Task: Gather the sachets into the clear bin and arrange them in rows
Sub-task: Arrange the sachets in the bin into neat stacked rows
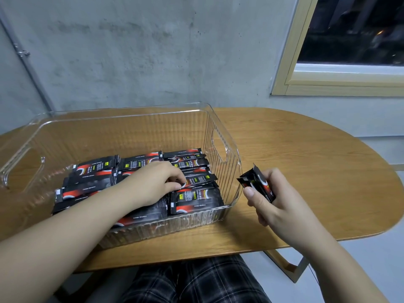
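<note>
Dozens of sachets (140, 182) are lying flat inside the clear bin (220, 132), filling its near half in overlapping rows, while the far half is showing only the wood beneath. The bin is sitting on the left part of the tabletop (306, 171), its ribbed walls and cut-out handles catching the light. The left hand (157, 182) is reaching down into the bin, its grip curling onto a sachet in the right-hand row, fingertips pinching at its edge. The right hand (269, 204) is hovering just outside the bin's right wall, its grip grasping a small bundle of sachets (256, 184) held upright and tilted toward the bin. The tabletop is showing a rounded oval shape in light wood, standing against a grey concrete wall (131, 51). A pale-framed window (290, 62) is showing darkness outside at the upper right. Plaid trousers (196, 281) are showing below the tabletop's near edge. Each sachet is looking long and narrow, black with a red and white swirl, a small yellow-green label and white print too small to read.
</note>
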